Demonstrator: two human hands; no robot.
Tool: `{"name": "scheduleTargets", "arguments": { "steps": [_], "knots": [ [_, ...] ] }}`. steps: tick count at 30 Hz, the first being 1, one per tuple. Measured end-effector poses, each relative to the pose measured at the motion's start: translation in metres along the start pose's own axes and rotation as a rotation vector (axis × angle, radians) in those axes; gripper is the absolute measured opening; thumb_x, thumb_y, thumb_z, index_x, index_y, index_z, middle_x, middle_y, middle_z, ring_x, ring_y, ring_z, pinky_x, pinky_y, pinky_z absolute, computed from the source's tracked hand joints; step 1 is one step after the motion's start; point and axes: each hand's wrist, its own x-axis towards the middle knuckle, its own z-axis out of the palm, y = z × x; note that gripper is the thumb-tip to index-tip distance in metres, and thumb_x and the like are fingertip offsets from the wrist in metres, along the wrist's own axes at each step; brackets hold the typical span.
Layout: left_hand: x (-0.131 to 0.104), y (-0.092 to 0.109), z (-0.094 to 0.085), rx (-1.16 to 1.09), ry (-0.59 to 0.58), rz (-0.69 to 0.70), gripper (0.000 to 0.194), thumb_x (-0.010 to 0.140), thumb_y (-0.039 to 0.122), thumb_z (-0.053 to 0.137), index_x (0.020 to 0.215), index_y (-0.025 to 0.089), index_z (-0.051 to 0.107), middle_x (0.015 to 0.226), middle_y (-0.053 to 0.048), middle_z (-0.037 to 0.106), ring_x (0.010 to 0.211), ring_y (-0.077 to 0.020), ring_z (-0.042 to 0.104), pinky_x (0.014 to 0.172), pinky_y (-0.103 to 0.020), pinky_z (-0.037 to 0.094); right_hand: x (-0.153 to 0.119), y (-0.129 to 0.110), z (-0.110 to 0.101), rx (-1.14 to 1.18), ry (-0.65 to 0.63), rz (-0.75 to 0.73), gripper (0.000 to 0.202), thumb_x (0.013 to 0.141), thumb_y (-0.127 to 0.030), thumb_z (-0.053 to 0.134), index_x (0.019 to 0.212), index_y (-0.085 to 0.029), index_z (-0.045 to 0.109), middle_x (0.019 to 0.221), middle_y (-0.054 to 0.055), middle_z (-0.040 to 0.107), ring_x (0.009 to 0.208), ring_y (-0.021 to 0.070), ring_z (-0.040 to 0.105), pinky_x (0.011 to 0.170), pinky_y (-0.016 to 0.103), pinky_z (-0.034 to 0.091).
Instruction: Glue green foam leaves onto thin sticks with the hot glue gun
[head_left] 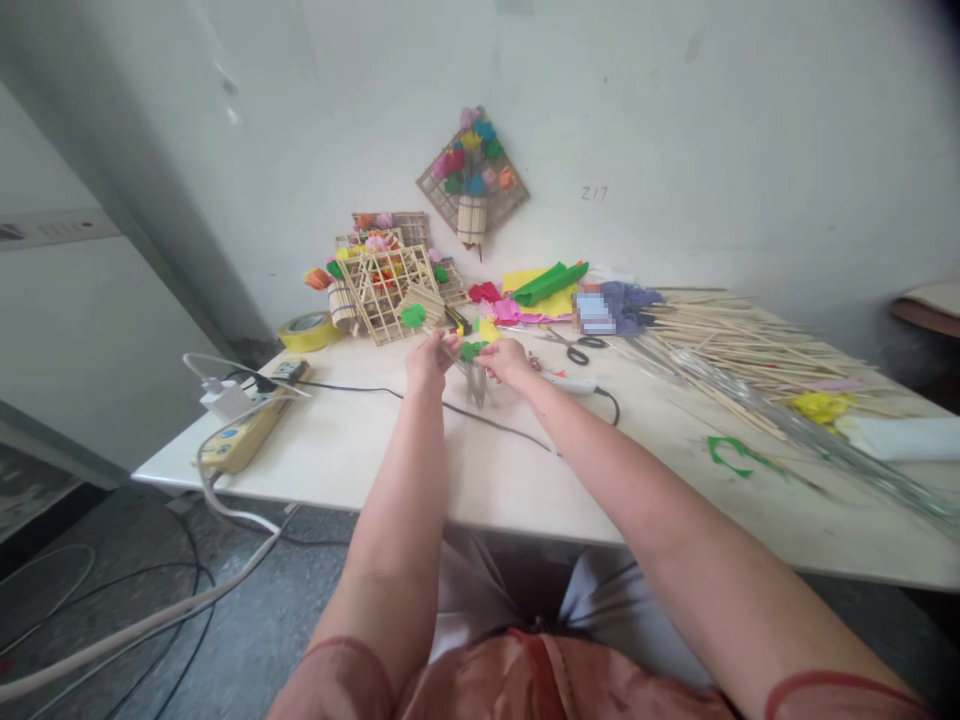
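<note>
A small piece of green crepe paper (471,351) is stretched between my two hands above the table. My left hand (430,362) is closed, its fingers pinching the paper's left side. On the right side, the fingertips of my right hand (504,360) grip the same piece. A blurred metallic object (478,385) shows just under the paper; I cannot tell what it is. Just behind are a yellow paper piece (488,330) and a green paper flower (412,316) beside a small stick bundle.
Wooden lattice panels with paper flowers (390,290) are stacked at the back left, near yellow tape (309,331). Scissors (577,352) and a corded white tool (571,383) lie right of my hands. Thin sticks (735,340) cover the right side. A power strip (251,430) sits left.
</note>
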Motion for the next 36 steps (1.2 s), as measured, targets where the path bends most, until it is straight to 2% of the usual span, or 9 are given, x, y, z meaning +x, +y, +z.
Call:
{"name": "scheduleTargets", "arguments": {
  "steps": [3, 7, 12, 18, 22, 30, 36],
  "knots": [
    [-0.001, -0.005, 0.002, 0.123, -0.062, -0.074, 0.013, 0.073, 0.024, 0.062, 0.076, 0.011, 0.058, 0.063, -0.006, 0.064, 0.060, -0.0145, 0.064, 0.059, -0.025, 0.050, -0.001, -0.001, 0.000, -0.003, 0.041, -0.043, 0.008, 0.069, -0.022, 0.061, 0.072, -0.015, 0.063, 0.051, -0.004, 0.054, 0.041, 0.0068, 0.046, 0.041, 0.017, 0.036],
    [0.001, -0.010, 0.003, 0.204, -0.064, -0.088, 0.011, 0.073, 0.021, 0.060, 0.072, 0.010, 0.059, 0.059, -0.006, 0.062, 0.056, -0.0136, 0.062, 0.058, -0.026, 0.051, -0.006, -0.004, -0.001, -0.023, 0.064, -0.072, 0.015, 0.073, -0.025, 0.054, 0.067, -0.015, 0.063, 0.053, -0.002, 0.055, 0.044, 0.0072, 0.047, 0.044, 0.017, 0.037],
    [0.001, -0.013, 0.005, 0.219, -0.120, -0.120, 0.008, 0.074, 0.018, 0.058, 0.072, 0.010, 0.060, 0.057, -0.006, 0.062, 0.051, -0.0132, 0.061, 0.055, -0.026, 0.050, -0.006, -0.010, -0.001, -0.112, 0.115, -0.179, 0.020, 0.074, -0.023, 0.049, 0.065, -0.014, 0.064, 0.056, -0.001, 0.057, 0.051, 0.0091, 0.050, 0.049, 0.018, 0.037],
    [-0.004, -0.014, 0.007, 0.225, -0.117, -0.123, 0.009, 0.070, 0.020, 0.063, 0.070, 0.012, 0.060, 0.054, -0.003, 0.061, 0.048, -0.0115, 0.059, 0.053, -0.023, 0.049, -0.007, -0.015, 0.002, -0.225, 0.149, -0.229, 0.019, 0.072, -0.024, 0.052, 0.064, -0.014, 0.067, 0.051, 0.000, 0.056, 0.056, 0.0118, 0.053, 0.053, 0.020, 0.036],
    [-0.004, -0.015, 0.007, 0.226, -0.133, -0.119, 0.009, 0.069, 0.019, 0.063, 0.070, 0.011, 0.061, 0.054, -0.003, 0.061, 0.048, -0.0106, 0.057, 0.053, -0.023, 0.049, -0.007, -0.014, 0.004, -0.246, 0.133, -0.205, 0.020, 0.072, -0.025, 0.053, 0.062, -0.015, 0.067, 0.051, 0.001, 0.058, 0.056, 0.0127, 0.054, 0.052, 0.020, 0.037],
    [0.003, -0.018, 0.005, 0.174, -0.148, -0.135, 0.009, 0.068, 0.018, 0.062, 0.071, 0.009, 0.062, 0.054, -0.003, 0.060, 0.046, -0.0102, 0.056, 0.052, -0.024, 0.050, -0.003, -0.014, 0.009, -0.178, 0.128, -0.179, 0.014, 0.069, -0.020, 0.057, 0.075, -0.016, 0.069, 0.068, 0.002, 0.066, 0.064, 0.0128, 0.059, 0.056, 0.019, 0.041],
    [0.006, -0.018, 0.002, 0.123, -0.226, -0.171, 0.008, 0.071, 0.018, 0.061, 0.075, 0.011, 0.063, 0.060, -0.004, 0.063, 0.050, -0.0110, 0.058, 0.057, -0.026, 0.052, -0.006, -0.016, 0.007, -0.042, 0.112, -0.143, 0.007, 0.067, -0.018, 0.057, 0.063, -0.015, 0.062, 0.056, -0.002, 0.058, 0.052, 0.0096, 0.054, 0.051, 0.018, 0.041]
  ]
}}
